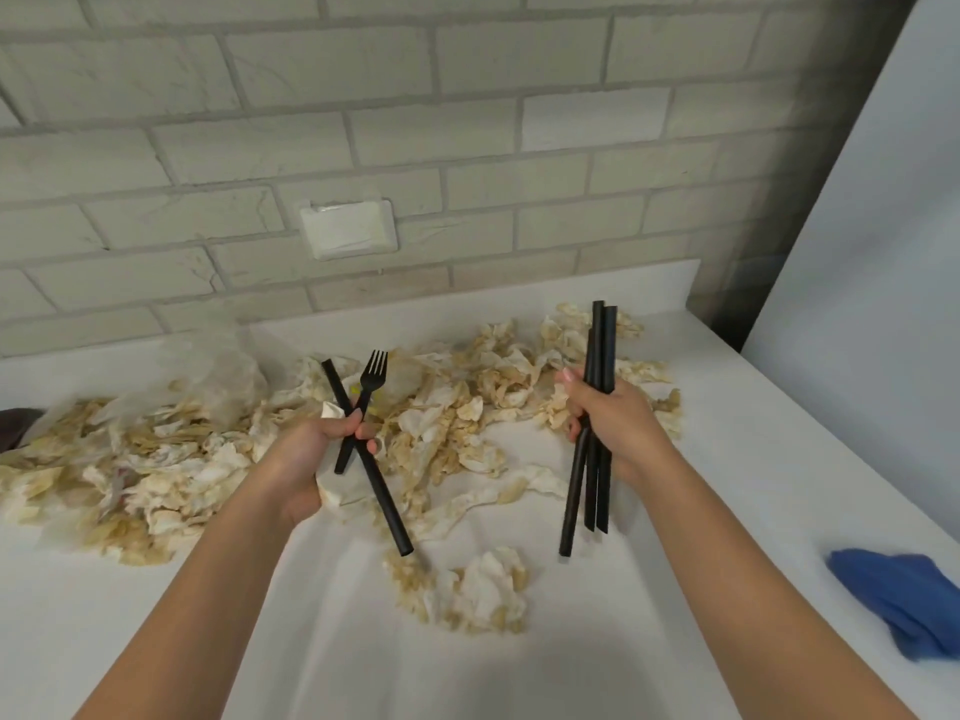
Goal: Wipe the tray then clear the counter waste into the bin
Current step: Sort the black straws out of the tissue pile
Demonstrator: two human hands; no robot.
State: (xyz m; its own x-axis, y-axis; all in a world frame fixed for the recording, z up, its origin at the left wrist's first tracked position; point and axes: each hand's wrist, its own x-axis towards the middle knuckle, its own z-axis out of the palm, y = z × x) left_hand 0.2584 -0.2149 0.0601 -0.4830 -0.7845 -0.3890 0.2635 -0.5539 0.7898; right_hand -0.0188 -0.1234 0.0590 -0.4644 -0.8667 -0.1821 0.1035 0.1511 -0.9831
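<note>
Gripping straws [598, 350], the right hand [615, 428] hides their middles — cloth [898, 605] cropped.

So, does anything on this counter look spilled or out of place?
Yes. Stained, crumpled napkins are strewn across the counter along the wall, one wad lying apart near the front. The left hand grips fork and straw; the right hand, straws.

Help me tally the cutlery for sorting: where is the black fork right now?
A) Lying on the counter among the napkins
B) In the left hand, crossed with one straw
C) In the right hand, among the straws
B: the black fork is gripped in the left hand, crossed with one black straw, while the right hand grips only a bundle of straws.
</note>
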